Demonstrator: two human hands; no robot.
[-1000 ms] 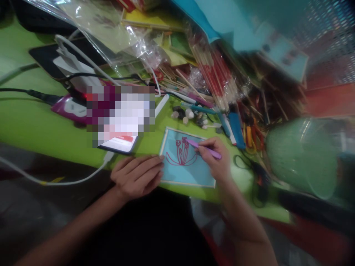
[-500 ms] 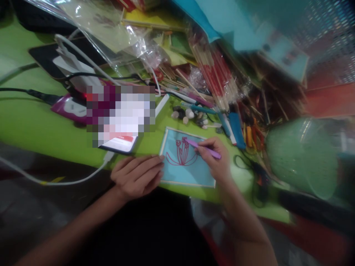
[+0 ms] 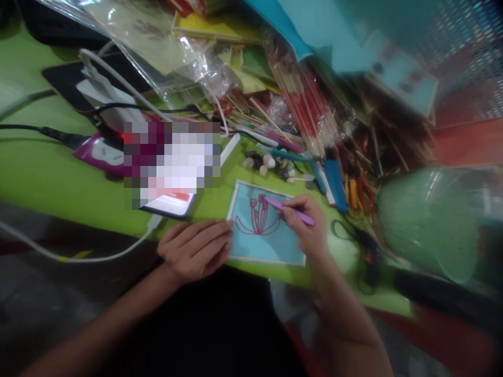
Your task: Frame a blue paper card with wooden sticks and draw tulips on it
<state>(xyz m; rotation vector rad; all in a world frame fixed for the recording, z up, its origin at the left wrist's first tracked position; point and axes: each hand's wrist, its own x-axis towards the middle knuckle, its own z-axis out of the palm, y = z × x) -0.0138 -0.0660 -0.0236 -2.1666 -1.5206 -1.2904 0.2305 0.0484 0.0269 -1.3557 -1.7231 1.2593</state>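
Observation:
A light blue card with pale edging [image 3: 251,248] lies at the front edge of the green table. On it a flower drawing in dark red lines [image 3: 258,222] shows several stems, flower heads and curved leaves. My right hand [image 3: 308,225] grips a purple pen [image 3: 301,215], its tip touching or just over the right-hand flower head. My left hand [image 3: 198,248] lies at the card's left edge with fingers stretched out together, fingertips on the edging and nothing held.
Left of the card lies a lit phone [image 3: 173,204] on a white cable. Behind the card are pebbles [image 3: 261,162], pens and wrapped sticks [image 3: 298,99]. A green translucent basket [image 3: 428,225] stands right, near orange-handled tools [image 3: 356,196]. A purple power strip [image 3: 100,154] sits left.
The pen tip has moved slightly right and down, along the right-hand flower head, where a little more red line shows. My left hand and the card have stayed put.

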